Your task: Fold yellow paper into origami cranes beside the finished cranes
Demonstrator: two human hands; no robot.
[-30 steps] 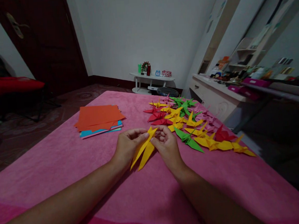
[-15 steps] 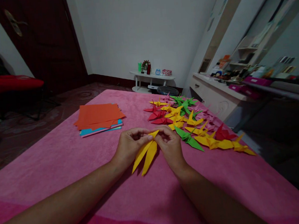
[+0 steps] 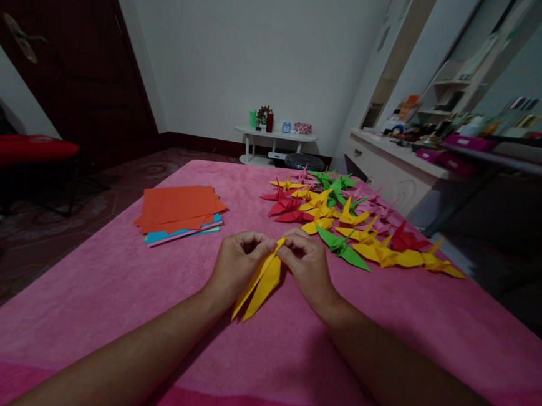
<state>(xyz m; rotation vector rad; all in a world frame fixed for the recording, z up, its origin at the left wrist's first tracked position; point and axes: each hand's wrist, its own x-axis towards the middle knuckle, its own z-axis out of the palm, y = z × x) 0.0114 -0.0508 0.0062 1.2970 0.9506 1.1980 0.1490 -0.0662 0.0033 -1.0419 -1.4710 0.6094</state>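
Between my two hands is a piece of folded yellow origami paper (image 3: 264, 286), its two long points hanging down toward me to the left. My left hand (image 3: 240, 261) pinches its upper left edge between thumb and fingers. With thumb and fingertips, my right hand (image 3: 306, 263) grips the top tip. Several folded paper cranes in yellow, red, green and pink lie to the right; the green crane (image 3: 343, 248) is the nearest to my right hand. Beyond my left hand lies a stack of coloured paper (image 3: 180, 205), orange sheets on top and blue and pink ones below.
Everything rests on a pink cloth-covered surface (image 3: 118, 284). A white dresser (image 3: 390, 165) crowded with small items stands along the right. Against the far wall is a low white shelf (image 3: 277, 133). A red folding chair (image 3: 18, 151) stands at the left near a dark door (image 3: 77, 74).
The yellow paper's hanging points have swung to the left and drawn closer together. Its top tip has dropped slightly between my fingers. Both hands stay nearly in place.
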